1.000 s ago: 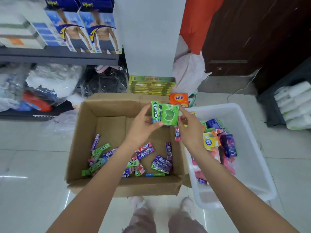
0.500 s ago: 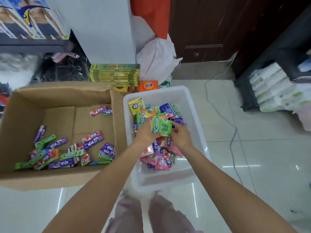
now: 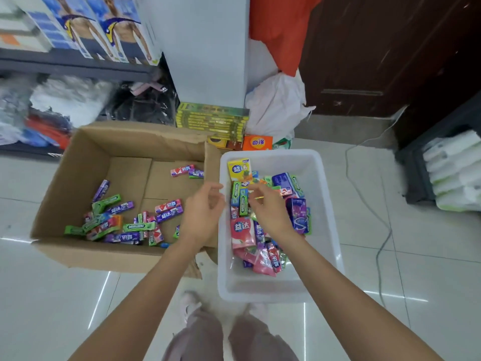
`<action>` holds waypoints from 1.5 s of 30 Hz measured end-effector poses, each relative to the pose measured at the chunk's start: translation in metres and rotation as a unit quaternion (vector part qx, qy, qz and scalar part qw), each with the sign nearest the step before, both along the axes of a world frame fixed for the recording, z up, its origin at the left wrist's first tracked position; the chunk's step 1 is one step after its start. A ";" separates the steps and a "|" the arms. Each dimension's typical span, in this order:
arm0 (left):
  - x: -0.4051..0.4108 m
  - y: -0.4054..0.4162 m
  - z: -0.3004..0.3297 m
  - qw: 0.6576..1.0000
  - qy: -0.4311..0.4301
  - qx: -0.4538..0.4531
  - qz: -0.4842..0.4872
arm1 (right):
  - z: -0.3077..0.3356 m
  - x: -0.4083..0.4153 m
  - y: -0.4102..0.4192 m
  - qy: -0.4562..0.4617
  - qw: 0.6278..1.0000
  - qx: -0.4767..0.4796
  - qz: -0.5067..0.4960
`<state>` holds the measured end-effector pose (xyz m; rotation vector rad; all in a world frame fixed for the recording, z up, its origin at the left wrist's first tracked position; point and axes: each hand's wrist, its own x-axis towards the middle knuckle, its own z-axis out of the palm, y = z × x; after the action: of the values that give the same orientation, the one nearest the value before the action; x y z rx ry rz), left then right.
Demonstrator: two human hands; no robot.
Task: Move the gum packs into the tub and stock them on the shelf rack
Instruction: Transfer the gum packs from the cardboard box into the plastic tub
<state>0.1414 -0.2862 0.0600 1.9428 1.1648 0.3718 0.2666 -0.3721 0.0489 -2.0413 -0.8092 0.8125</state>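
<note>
Shelf goods (image 3: 33,105) blurred, indistinct

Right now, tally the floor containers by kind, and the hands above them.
Cardboard box: 1
White tub: 1
Hands: 2, left hand and right hand
Total: 4

Tub (image 3: 322,204) right of box (image 3: 78,178)
</note>
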 end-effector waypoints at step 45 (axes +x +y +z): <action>-0.175 0.236 -0.131 0.971 0.230 -0.004 -0.069 | -0.108 -0.153 0.218 -0.224 0.912 -0.288 0.189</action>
<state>-0.0338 -0.0507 -0.0710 2.1529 1.2997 -0.1696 0.1136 -0.1545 -0.0595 -2.7011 -1.3823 0.8729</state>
